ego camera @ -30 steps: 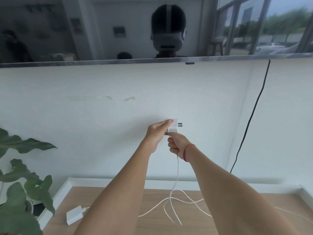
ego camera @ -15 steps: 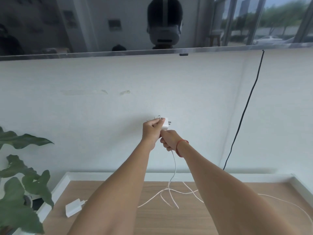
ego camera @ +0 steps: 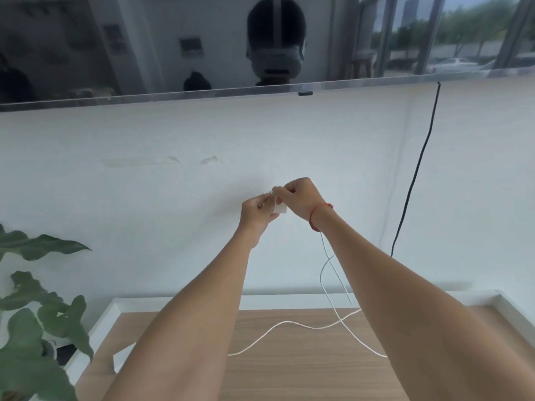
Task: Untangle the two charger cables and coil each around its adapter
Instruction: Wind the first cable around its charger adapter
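Both hands are raised in front of the white wall. My left hand [ego camera: 256,211] grips a small white adapter [ego camera: 280,209], mostly hidden by fingers. My right hand [ego camera: 301,198], a red string on its wrist, pinches the white cable [ego camera: 325,256] over the top of the adapter. From behind the right wrist the cable hangs down to the wooden tabletop [ego camera: 289,371], where it crosses a second white cable [ego camera: 278,327]. The second white adapter [ego camera: 123,360] lies on the table at the left, partly behind my left forearm.
A white raised rim [ego camera: 289,302] borders the tabletop. A leafy green plant [ego camera: 34,328] stands at the left edge. A black cord [ego camera: 414,180] runs down the wall at the right. A dark reflective screen [ego camera: 173,47] spans the top.
My right hand rose from under the adapter to above it, carrying the cable over. The hanging cable swung right, and its slack on the table shifted.
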The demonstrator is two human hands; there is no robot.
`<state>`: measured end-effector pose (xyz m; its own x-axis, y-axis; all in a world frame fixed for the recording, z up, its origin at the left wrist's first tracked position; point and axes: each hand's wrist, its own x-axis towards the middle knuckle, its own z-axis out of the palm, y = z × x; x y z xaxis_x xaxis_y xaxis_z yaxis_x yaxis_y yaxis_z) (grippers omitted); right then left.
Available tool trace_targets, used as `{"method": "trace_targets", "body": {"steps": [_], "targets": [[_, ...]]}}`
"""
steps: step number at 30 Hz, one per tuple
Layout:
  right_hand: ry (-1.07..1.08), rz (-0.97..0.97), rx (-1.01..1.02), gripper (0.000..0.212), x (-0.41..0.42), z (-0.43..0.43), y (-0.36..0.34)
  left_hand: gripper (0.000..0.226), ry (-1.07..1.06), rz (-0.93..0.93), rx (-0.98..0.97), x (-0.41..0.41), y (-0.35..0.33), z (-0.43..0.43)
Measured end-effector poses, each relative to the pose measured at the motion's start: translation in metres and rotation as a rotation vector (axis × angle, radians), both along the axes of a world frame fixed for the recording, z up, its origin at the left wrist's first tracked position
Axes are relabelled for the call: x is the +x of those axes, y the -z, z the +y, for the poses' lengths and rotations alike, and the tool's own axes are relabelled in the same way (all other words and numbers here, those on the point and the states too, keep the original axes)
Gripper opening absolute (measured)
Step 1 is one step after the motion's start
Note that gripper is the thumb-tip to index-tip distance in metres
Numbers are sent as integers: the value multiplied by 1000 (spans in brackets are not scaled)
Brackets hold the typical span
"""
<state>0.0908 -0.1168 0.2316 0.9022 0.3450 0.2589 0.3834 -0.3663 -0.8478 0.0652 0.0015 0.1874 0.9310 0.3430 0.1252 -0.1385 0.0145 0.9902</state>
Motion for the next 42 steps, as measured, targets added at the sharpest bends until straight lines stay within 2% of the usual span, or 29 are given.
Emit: {"method": "trace_targets", "body": {"steps": [3, 5, 11, 14, 17, 22, 27, 31, 37, 42], "targets": [[-4, 11, 6, 42, 2, 0, -1, 25, 40, 61, -76, -4, -5, -4], [-21, 31, 5, 41, 4, 0, -4, 29, 64, 91, -109, -7, -8, -4], [-14, -9, -9, 56, 15, -12, -29, 29, 126, 86, -179, -6, -18, -1], [-11, -5, -30, 51, 19, -11, -33, 36, 173, 60, -136, -5, -17, 3], [-49, 50, -53, 49, 19, -5, -33, 33, 158, 57, -40, -5, -14, 6], [-123, 137, -41, 27, 21, -2, -29, 30, 98, 87, -8, -9, -8, 16], [-20, 87, 48, 24, 26, 1, -25, 28, 130, 93, 19, -13, -17, 21], [39, 148, 197, 26, 29, 2, -25, 24, 161, 48, -46, -17, -29, 21], [67, 409, 448, 19, 32, 7, -6, 18, 203, -52, -114, -15, -53, 14], [45, 414, 338, 28, 20, 19, 11, 23, 65, -131, 51, -5, -64, 6]]}}
